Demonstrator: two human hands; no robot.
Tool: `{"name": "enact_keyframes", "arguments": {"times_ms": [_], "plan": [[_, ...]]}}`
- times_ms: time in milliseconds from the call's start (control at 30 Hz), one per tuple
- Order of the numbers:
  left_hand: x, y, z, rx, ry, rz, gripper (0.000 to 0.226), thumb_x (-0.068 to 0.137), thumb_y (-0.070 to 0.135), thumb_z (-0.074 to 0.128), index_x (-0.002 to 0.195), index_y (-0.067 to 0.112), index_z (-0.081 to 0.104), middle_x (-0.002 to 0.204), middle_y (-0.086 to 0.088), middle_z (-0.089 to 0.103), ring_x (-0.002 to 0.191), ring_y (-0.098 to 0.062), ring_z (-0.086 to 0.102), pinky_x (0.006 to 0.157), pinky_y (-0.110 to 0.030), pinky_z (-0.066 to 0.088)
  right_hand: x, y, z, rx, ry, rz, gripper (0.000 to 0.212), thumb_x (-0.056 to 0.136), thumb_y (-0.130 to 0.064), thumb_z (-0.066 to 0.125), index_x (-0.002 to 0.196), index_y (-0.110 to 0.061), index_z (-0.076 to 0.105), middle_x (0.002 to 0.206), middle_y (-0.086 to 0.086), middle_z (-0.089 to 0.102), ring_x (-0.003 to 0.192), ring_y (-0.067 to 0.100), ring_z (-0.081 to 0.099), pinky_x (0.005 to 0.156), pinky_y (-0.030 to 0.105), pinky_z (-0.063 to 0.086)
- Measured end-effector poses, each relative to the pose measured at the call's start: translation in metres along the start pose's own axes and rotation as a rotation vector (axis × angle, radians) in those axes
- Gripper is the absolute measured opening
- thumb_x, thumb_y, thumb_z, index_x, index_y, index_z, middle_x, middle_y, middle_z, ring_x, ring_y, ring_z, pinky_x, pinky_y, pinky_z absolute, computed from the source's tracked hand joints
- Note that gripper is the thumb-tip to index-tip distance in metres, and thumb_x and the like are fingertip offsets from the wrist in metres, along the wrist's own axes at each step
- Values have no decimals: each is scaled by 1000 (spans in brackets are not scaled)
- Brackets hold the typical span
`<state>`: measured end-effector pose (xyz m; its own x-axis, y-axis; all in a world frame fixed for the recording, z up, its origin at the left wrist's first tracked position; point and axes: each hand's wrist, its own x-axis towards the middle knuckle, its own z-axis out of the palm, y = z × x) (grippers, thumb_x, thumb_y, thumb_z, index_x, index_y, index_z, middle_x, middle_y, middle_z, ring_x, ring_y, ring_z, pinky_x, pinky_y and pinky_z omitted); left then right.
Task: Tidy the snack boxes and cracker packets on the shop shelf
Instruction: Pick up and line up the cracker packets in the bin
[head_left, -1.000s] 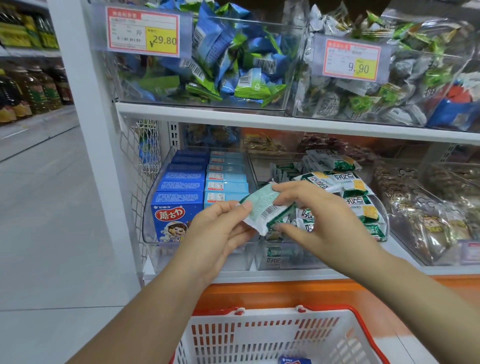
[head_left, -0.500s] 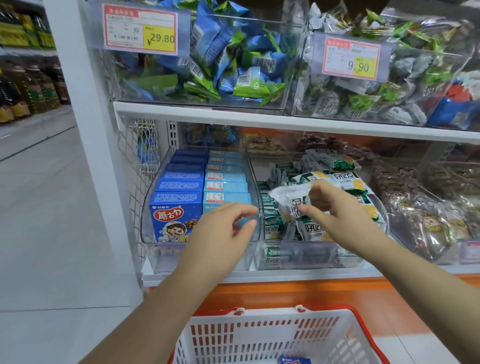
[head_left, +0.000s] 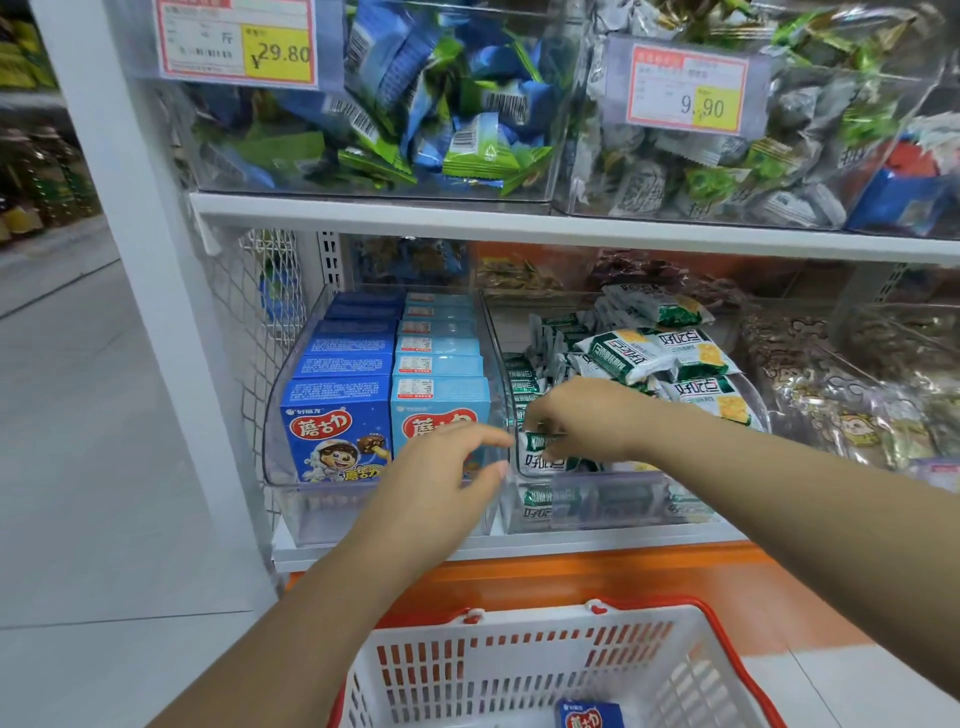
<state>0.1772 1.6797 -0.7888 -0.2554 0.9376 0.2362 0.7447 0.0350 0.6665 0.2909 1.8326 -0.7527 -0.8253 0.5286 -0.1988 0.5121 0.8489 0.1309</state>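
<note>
Two rows of blue snack boxes stand in a clear bin on the lower shelf. Beside it on the right, a second clear bin holds several green and white cracker packets. My right hand reaches into the front of that bin and pinches one cracker packet, lowering it among the upright ones. My left hand hovers with relaxed, spread fingers in front of the light blue box, holding nothing.
A white and red shopping basket sits below the shelf with one blue snack box inside. Clear bins of wrapped sweets fill the upper shelf. More bagged snacks lie to the right. An aisle floor opens on the left.
My right hand carried the cracker packet from mid-air down into the front of the cracker bin. My left hand let go of it and now hovers before the snack boxes.
</note>
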Motion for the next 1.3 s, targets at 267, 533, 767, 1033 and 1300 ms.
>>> {"name": "enact_keyframes", "arguments": {"times_ms": [267,533,767,1033,1300], "plan": [[-1,-7,-2,-32,6,9,24,93,27,57,116,34,62,111,20,60,104,3,53,91,-15,41,24,0,-5,116,-320,-3,34,93,-16,56,127,-16,58,103,-2,65,91,19,61,78,28,46],[3,-8,-2,-36,38,0,23,93,27,57,114,37,62,95,31,50,98,5,52,77,-3,36,36,-1,-3,89,26,44,18,85,-18,67,101,-9,69,103,9,68,100,26,61,73,28,44],[4,-10,-3,-46,29,-4,23,93,25,57,112,36,63,102,23,58,98,5,53,80,-4,38,42,-11,9,-97,51,45,13,89,-25,60,79,-18,59,107,7,65,105,26,57,91,33,36],[4,-8,-5,-72,62,20,22,92,21,58,110,32,65,91,31,53,95,3,56,86,-14,44,19,5,6,59,297,-53,11,86,-24,66,94,-17,70,103,0,66,96,23,60,79,29,43],[4,-3,-2,-47,157,95,26,92,16,57,115,28,63,106,14,60,92,0,55,79,-8,41,-29,18,-15,239,571,-201,4,82,-15,72,86,-15,72,97,-1,69,91,19,62,84,39,50]]}}
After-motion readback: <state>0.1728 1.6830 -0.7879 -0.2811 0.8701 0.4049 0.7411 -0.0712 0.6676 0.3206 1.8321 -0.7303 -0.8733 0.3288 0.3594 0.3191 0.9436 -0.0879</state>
